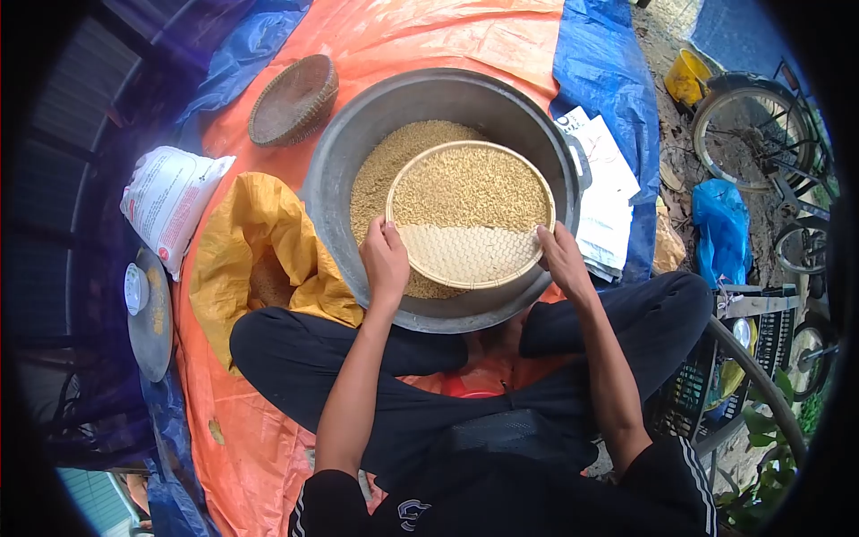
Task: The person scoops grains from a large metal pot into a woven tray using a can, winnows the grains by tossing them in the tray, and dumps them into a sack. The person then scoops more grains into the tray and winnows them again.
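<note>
Between my two hands is a round, shallow woven bamboo winnowing basket (470, 255), held over a large dark metal tub (353, 148). Golden unhusked grain (474, 183) covers the basket's far half, while the woven bottom shows bare on the near side. My left hand (385, 259) grips the rim at the left, thumb on top. At the right rim my right hand (564, 259) has hold of it too, its fingers partly hidden underneath. More grain (380, 161) lies in the tub below, partly covered by the basket.
Left of the tub stand an open yellow sack (224, 259), a brown woven basket (295, 98) and a full white sack (170, 201). White sacks (604, 197) lie to the right on the orange and blue tarp (429, 36). Farther right are a bicycle wheel (752, 134) and a blue bag (720, 228).
</note>
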Demonstrator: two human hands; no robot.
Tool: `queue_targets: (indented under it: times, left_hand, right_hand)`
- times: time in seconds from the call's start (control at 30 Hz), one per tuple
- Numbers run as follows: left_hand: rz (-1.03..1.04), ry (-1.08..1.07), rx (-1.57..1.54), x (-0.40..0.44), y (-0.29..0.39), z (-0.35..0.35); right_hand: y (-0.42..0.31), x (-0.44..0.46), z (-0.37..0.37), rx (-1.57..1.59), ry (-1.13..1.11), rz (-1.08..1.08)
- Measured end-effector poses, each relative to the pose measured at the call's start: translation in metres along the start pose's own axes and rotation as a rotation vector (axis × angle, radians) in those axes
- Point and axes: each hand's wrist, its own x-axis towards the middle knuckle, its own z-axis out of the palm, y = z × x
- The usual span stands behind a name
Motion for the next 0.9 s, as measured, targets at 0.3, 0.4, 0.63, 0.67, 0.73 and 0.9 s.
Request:
queue_targets:
  times: [0.3, 0.4, 0.63, 0.67, 0.73, 0.9]
  left_hand:
    - [0.087, 0.061, 0.090, 0.002, 0.008, -0.002]
    - [0.042, -0.025, 0.122, 0.002, 0.005, -0.004]
    - [0.165, 0.118, 0.018, -0.001, 0.015, -0.001]
    - [0.171, 0.126, 0.043, 0.000, 0.018, -0.001]
    - [0.181, 0.140, 0.067, 0.001, 0.018, -0.001]
    - [0.126, 0.018, 0.165, 0.000, 0.004, 0.001]
  right_hand:
    - [-0.015, -0.007, 0.003, 0.022, -0.041, -0.089]
    - [-0.011, -0.007, 0.002, 0.069, -0.067, -0.013]
    - [-0.017, -0.009, 0.002, 0.014, 0.007, -0.167]
    - [-0.015, -0.007, 0.001, 0.014, 0.010, -0.170]
    - [-0.013, -0.003, 0.001, 0.004, -0.030, -0.103]
    - [-0.010, -0.004, 0.000, -0.012, -0.052, -0.034]
